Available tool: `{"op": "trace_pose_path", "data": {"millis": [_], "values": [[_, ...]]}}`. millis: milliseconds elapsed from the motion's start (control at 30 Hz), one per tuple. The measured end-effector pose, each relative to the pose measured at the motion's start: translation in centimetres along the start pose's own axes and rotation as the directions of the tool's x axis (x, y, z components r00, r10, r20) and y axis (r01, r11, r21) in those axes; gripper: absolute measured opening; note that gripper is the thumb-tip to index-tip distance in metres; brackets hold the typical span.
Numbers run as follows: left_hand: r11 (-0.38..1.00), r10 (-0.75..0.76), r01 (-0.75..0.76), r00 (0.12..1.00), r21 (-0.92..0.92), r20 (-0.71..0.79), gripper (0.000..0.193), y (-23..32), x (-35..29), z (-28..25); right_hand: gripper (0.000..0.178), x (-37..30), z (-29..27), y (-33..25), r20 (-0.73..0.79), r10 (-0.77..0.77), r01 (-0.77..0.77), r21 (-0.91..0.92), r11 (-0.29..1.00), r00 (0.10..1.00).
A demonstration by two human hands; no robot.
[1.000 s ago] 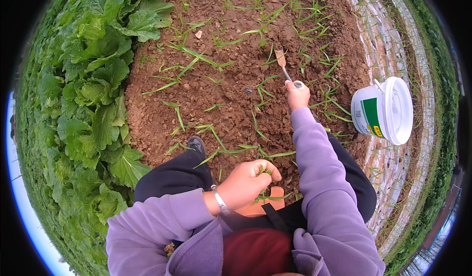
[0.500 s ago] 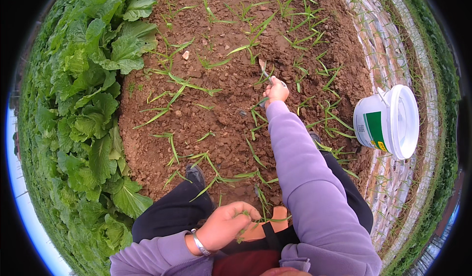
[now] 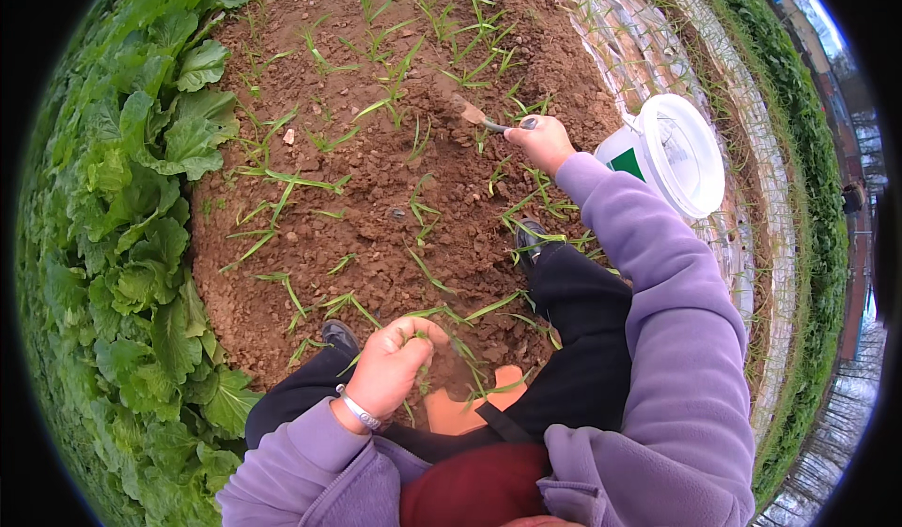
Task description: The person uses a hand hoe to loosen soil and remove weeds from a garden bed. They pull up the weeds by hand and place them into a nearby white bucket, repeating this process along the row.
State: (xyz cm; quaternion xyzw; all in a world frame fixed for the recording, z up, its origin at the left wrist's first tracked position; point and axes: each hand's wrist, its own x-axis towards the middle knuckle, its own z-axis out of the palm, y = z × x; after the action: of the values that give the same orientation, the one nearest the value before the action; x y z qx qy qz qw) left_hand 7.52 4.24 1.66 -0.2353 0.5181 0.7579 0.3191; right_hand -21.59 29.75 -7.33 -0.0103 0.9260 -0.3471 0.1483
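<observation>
Working the soil among young shoots with a hand trowel

The right hand (image 3: 547, 142) is closing its fingers round the handle of a hand trowel (image 3: 472, 114), while the left hand (image 3: 391, 372), hanging low near the lap, is pinching some thin green leaves (image 3: 423, 336) between thumb and curled fingers; how many is impossible to tell. The trowel is reaching out over the brown soil (image 3: 366, 245), well ahead of the knees, its blade pointing away from the person and leftward, its long axis running slantwise from the fist to the tip. Whether the tip is biting into the ground is unclear. The step in hand seems to be soil-working with the blade; the next move would be calling for a steady wrist, with the edge staying clear of the strap-leaved shoots (image 3: 305, 184) nearby. Farther out, a white plastic bucket (image 3: 651, 172) is standing just right of the right hand, and broad-leaved greens (image 3: 141, 264) are crowding the plot's left edge.
</observation>
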Motion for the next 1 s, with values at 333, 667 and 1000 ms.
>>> {"op": "trace_pose_path", "data": {"millis": [333, 667, 1000], "values": [[0.989, 0.067, -0.064, 0.997, 0.135, -0.023, 0.017, -1.2, 2.1, 1.3, 0.024, -15.6, -4.0, 16.4, -0.36, 0.415, -0.203, 0.498, 0.843, 0.836], [0.982, 0.011, 0.0, 0.998, 0.188, -0.055, 0.016, -2.1, 4.5, 1.7, 0.03, -8.5, 2.9, 23.7, -0.459, 0.249, -0.271, 0.018, 0.962, 0.853], [0.974, -0.102, 0.128, 0.985, 0.186, -0.139, 0.015, -2.4, 7.3, 1.6, 0.027, -2.2, 6.2, 25.8, -0.463, 0.55, -0.101, 0.694, 0.713, 0.695]]}}
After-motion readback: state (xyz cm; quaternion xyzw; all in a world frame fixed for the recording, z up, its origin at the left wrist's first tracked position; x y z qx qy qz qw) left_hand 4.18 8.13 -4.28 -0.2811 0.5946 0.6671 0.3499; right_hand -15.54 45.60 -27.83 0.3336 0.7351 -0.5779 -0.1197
